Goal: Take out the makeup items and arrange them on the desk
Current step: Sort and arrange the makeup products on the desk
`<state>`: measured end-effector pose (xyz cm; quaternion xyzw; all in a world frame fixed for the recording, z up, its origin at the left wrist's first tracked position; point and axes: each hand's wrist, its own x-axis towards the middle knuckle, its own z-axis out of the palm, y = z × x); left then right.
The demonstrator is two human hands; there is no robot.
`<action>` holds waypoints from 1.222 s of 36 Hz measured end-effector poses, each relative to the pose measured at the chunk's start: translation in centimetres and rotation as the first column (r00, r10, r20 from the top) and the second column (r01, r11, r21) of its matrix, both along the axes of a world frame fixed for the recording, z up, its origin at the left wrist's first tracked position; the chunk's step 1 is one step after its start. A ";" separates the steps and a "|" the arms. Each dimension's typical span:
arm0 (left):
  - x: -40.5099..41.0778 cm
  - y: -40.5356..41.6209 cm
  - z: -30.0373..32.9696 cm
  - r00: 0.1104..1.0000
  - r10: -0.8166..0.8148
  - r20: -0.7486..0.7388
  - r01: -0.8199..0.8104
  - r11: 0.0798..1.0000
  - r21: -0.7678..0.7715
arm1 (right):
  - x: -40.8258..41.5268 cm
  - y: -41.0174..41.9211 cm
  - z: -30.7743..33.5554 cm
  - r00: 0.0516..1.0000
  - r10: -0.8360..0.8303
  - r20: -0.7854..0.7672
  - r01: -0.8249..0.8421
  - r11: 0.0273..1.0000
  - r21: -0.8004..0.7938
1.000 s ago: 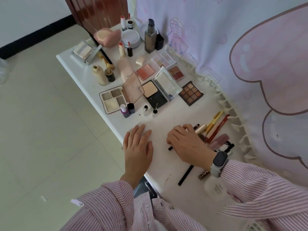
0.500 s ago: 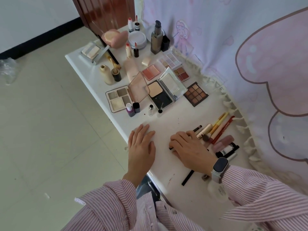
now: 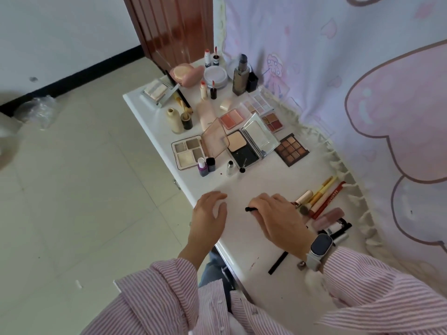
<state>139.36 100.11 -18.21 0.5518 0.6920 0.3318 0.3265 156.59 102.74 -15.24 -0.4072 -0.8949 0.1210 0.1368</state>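
Makeup is spread over a white desk [image 3: 244,240]. My right hand [image 3: 278,217] is closed on a thin black pencil [image 3: 251,209] whose tip pokes out to the left. My left hand [image 3: 210,216] hovers at the desk's left edge, fingers curled apart, holding nothing. Right of my right hand lies a row of pencils and tubes [image 3: 321,198]. Further back sit a brown eyeshadow palette [image 3: 291,149], an open powder compact [image 3: 251,143] and a beige quad palette [image 3: 189,151].
A tall foundation bottle [image 3: 240,74], a pink puff case [image 3: 186,73] and small bottles [image 3: 205,166] stand at the far end. A pink curtain [image 3: 350,93] hangs along the desk's right side. Tiled floor [image 3: 72,189] lies to the left. A black stick [image 3: 278,262] lies near my wrist.
My left hand lifted off the desk and curled. My right hand closed around the black pencil and drew it up from the surface. The camera tilted back, showing more of the door.
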 end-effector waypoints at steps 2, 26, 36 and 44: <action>-0.6 -0.1 2.1 0.995 0.065 0.072 -0.060 0.996 -0.063 | -1.1 -0.1 1.8 0.993 -0.112 -0.041 0.108 0.989 -0.100; -6.8 -1.8 14.1 0.974 0.089 0.206 -0.110 0.989 0.095 | -4.4 -0.4 12.2 0.990 -0.116 -0.078 0.074 0.909 -0.410; -7.0 -2.8 13.5 0.845 -0.345 -0.409 0.366 0.930 -0.028 | -4.1 -1.9 10.7 0.999 -0.022 -0.046 -0.001 0.893 -0.449; -4.1 -2.5 11.4 0.747 -0.525 -0.408 0.508 0.846 -0.160 | -2.2 -2.6 7.2 1.000 -0.017 0.004 0.017 0.970 -0.243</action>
